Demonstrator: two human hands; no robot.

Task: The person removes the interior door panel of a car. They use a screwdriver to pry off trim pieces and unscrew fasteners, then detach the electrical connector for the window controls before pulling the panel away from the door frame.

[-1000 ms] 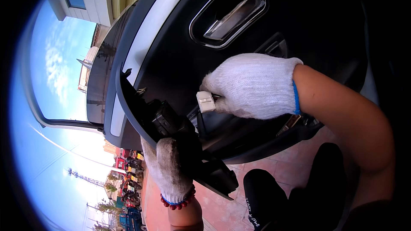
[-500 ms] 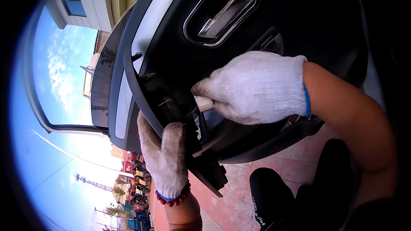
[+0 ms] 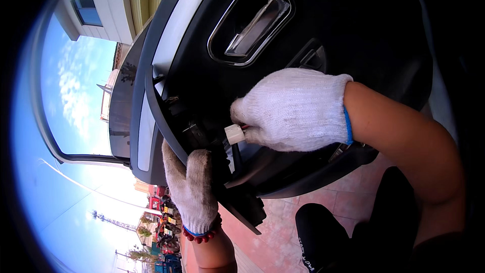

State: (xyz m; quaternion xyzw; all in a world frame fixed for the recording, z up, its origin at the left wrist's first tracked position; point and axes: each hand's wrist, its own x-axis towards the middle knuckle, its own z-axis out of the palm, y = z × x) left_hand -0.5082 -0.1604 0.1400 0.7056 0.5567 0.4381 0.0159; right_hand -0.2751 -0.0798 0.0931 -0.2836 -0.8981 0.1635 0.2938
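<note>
In a white knit glove, my right hand (image 3: 295, 108) pinches a white wire connector (image 3: 234, 134) by its rear end, where a bit of red wire shows between thumb and fingers. My left hand (image 3: 199, 192), gloved too and with red beads at the wrist, grips a long black trim piece (image 3: 241, 207) that stands away from the car door (image 3: 202, 78). The left fingers lie behind its curved edge and the thumb is on the near side. Dark housings (image 3: 194, 134) on the trim are close to the connector, which appears apart from them.
A chrome-rimmed inner door handle (image 3: 258, 28) sits higher on the door. The window frame (image 3: 50, 141) reaches out to the left. Pink paving (image 3: 303, 199) and my dark-clad knees (image 3: 323, 232) are below. Parked motorbikes (image 3: 166, 222) stand beyond my left arm.
My right hand has turned and shifted slightly down and left, so more of the white connector and its wire shows. The left hand keeps its grip on the trim piece.
</note>
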